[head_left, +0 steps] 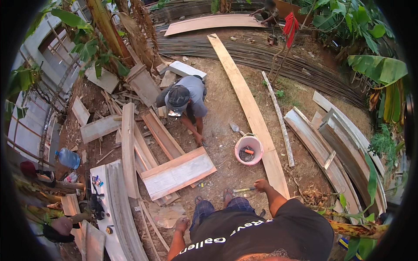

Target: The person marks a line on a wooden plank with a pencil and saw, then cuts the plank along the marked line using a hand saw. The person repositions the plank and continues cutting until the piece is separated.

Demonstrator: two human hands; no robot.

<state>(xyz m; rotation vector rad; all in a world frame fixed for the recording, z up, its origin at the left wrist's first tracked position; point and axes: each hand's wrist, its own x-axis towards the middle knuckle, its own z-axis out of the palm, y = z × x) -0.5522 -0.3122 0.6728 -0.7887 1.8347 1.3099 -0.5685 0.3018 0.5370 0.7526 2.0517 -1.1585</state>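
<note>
My right hand (pixel 261 185) is closed round the end of a hammer (pixel 244 189) with a yellowish handle, held low near my feet. My left hand (pixel 182 224) hangs beside my left knee with its fingers curled in; whatever it may hold is too small to make out. Just ahead of my right hand lies a long pale plank (pixel 250 108). Left of that plank stands a pink bucket (pixel 249 161) with dark small pieces and an orange-handled tool inside. A trowel (pixel 235 128) rests on the dirt by its rim.
A co-worker (pixel 187 98) in a cap crouches ahead, hands near a wood-framed panel (pixel 178 173). Boards (pixel 128 148) pile up on the left, and more formwork boards (pixel 324 158) lie right. Long rods (pixel 300 71) cross behind. Another person (pixel 267 13) is at the far board.
</note>
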